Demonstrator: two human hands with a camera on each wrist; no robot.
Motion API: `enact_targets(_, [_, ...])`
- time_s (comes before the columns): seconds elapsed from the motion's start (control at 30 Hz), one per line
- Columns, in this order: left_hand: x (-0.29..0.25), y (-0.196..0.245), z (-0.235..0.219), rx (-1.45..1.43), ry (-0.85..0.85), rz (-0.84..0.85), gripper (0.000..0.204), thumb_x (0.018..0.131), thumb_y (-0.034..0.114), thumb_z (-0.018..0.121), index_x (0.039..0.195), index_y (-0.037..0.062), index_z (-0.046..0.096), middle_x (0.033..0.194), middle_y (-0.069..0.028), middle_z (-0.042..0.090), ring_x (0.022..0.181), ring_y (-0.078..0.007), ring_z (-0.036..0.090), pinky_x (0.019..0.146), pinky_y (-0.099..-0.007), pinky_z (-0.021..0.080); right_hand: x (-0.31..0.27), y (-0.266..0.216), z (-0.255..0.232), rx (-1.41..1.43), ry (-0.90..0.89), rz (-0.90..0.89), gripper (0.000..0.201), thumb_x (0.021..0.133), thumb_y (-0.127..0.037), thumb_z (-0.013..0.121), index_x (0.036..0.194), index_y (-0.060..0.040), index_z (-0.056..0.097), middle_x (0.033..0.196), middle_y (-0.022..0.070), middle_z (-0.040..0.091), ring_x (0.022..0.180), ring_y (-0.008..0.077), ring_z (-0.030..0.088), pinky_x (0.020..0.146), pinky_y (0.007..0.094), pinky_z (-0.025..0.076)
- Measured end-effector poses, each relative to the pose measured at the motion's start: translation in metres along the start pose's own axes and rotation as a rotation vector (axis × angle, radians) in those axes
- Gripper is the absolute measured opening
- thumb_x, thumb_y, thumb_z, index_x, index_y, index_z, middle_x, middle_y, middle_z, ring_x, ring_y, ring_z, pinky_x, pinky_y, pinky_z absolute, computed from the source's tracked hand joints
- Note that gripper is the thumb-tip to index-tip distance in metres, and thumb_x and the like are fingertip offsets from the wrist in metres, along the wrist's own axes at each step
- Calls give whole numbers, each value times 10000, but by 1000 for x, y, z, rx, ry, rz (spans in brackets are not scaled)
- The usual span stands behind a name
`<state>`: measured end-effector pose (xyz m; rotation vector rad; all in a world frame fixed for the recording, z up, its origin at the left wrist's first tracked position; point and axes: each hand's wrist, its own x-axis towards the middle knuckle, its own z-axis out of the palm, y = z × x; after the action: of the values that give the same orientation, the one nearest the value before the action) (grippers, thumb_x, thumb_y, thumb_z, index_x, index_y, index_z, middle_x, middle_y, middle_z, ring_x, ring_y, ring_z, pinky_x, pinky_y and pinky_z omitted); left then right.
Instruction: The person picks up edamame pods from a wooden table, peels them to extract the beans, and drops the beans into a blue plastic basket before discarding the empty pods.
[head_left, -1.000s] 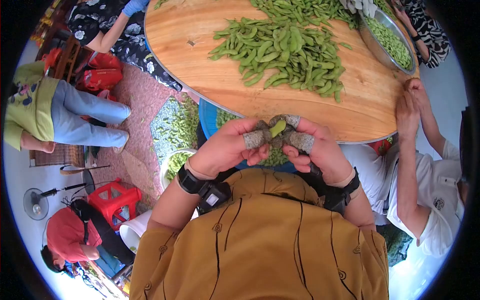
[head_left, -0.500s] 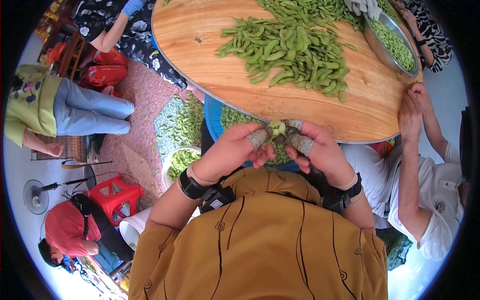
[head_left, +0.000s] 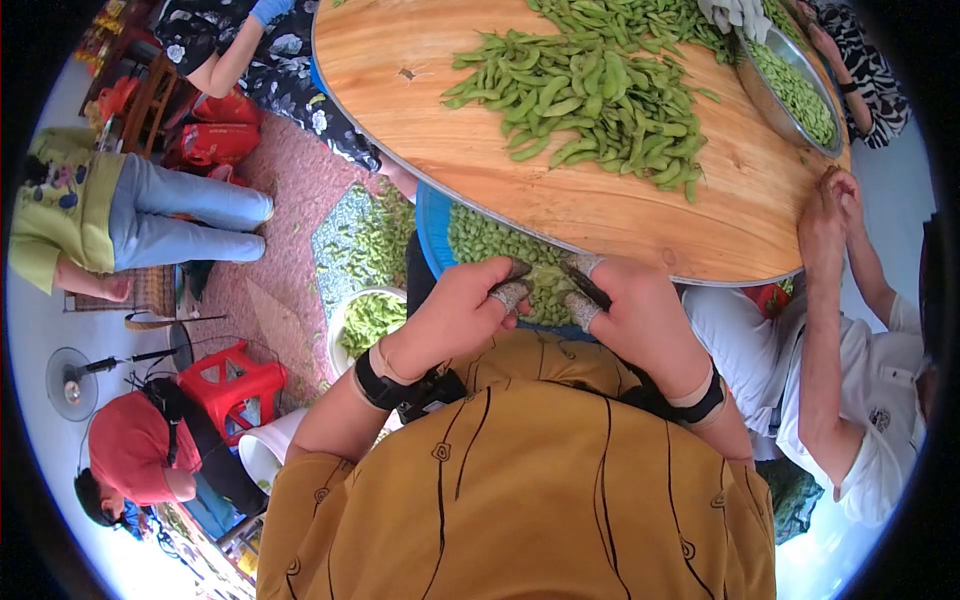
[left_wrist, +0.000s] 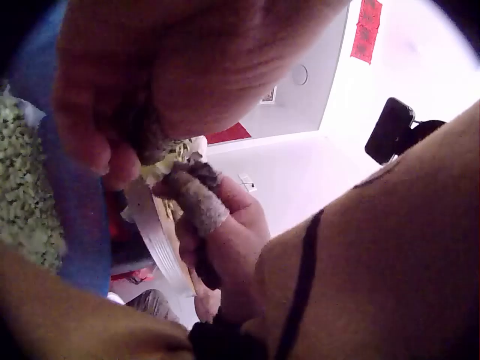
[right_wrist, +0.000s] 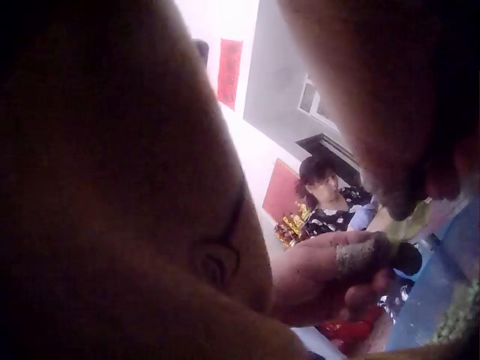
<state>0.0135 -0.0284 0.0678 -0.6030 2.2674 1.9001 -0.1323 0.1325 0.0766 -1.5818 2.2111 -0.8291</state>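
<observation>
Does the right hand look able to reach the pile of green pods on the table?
Probably yes: the pile of pods lies open on the round table, nothing between, though the right hand seems busy.

Taped-finger hand (left_wrist: 217,240) beside blade (left_wrist: 154,236)

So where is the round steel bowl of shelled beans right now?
In the head view, the round steel bowl sits at the upper right of the round wooden table, just right of the heap of green bean pods.
</observation>
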Motion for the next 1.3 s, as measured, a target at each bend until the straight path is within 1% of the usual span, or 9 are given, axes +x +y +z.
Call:
enact_targets(0.13, [5,-3,5,56,71,-16,186,798,-66,420,877,-19,582,717,-65,618,615,-126,594,567,-265,485,1,-8,1,-18,113,-11,233,682,-82,660,853,11,534,778,178,557,731,391,577,629,456,470])
enact_targets(0.2, [7,-3,6,233,107,119,85,752,-13,494,822,-30,540,689,-184,603,629,-326,615,581,-363,487,3,-8,3,2,124,-26,227,687,-86,664,853,8,541,775,177,560,725,387,578,623,452,469])
enact_targets(0.33, [5,-1,4,320,165,226,75,725,10,533,791,-25,527,676,-223,552,660,-419,564,570,-408,463,3,-7,5,120,142,-5,207,705,-98,669,851,-3,557,760,175,563,701,378,577,608,440,469])
enact_targets(0.67, [7,3,8,273,162,303,154,676,-62,492,811,-9,544,646,-155,495,570,-231,497,537,-325,414,4,4,7,164,204,-81,230,713,-131,697,875,-5,593,737,168,567,661,373,558,571,397,456])
enact_targets(0.73, [4,5,7,263,107,314,148,706,-52,517,837,3,558,655,-128,524,556,-213,508,534,-314,425,4,9,6,294,56,28,191,790,-96,693,946,-4,633,770,82,642,637,136,614,551,279,473])
enact_targets(0.93, [-9,23,2,-121,-198,182,55,878,38,547,897,31,598,711,-25,614,539,-76,541,508,-222,431,11,2,-17,1141,-313,350,179,827,-104,692,967,-8,637,716,-17,615,582,30,550,503,184,442])
enact_targets(1.17, [-7,14,-1,-168,-175,193,23,848,41,548,865,29,560,653,-32,601,533,-119,585,493,-261,447,12,3,-6,1043,-289,259,149,812,-111,691,908,-16,629,693,41,626,557,113,566,519,241,460])
enact_targets(1.23, [-10,6,-12,559,6,515,91,782,54,585,862,13,593,693,-123,622,583,-251,613,537,-330,477,12,5,11,432,-49,-35,157,753,-122,693,817,-16,596,672,126,605,565,272,575,544,334,473])
enact_targets(1.3, [-24,-4,-23,829,-36,279,117,744,80,606,844,20,602,701,-148,622,621,-301,616,559,-371,485,10,8,22,277,-58,-16,182,705,-138,665,762,-3,557,690,189,561,658,392,553,595,418,466])
